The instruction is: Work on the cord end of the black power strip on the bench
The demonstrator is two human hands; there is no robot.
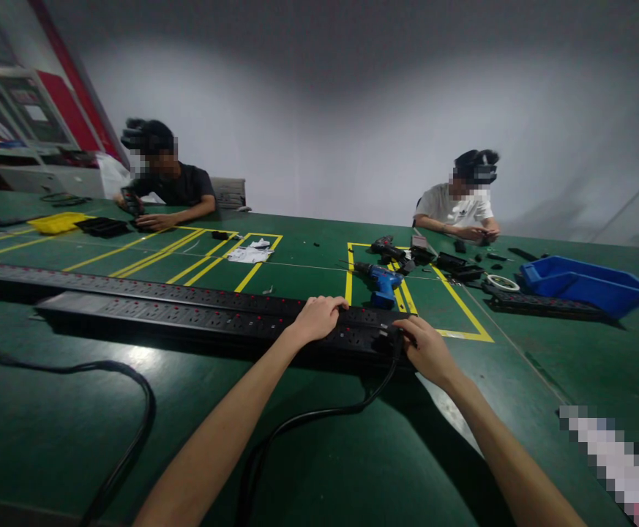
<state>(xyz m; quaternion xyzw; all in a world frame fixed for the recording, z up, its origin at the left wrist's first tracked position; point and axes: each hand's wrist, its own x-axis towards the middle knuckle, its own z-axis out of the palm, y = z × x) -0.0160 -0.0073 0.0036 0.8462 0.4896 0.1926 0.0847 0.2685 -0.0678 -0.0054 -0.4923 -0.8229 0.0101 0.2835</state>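
Note:
Two long black power strips lie side by side across the table. On the nearer power strip (159, 320), red dots and rows of sockets run along the top. The farther power strip (132, 289) reaches out to the left. My left hand (319, 318) lies over the strips towards their right end, its fingers curled over the far edge. My right hand (426, 350) is closed around a black plug (394, 335) at the right end of the nearer strip; its fingertips are partly hidden. From the plug a black cord (319, 414) curves down towards me.
Another black cable (132, 373) loops at the left. Beyond the strips lie a blue cordless drill (382, 282), a roll of tape (502, 282), a blue bin (583, 282), white paper (250, 252) and a yellow tray (58, 222). Two people sit across the green table (319, 476).

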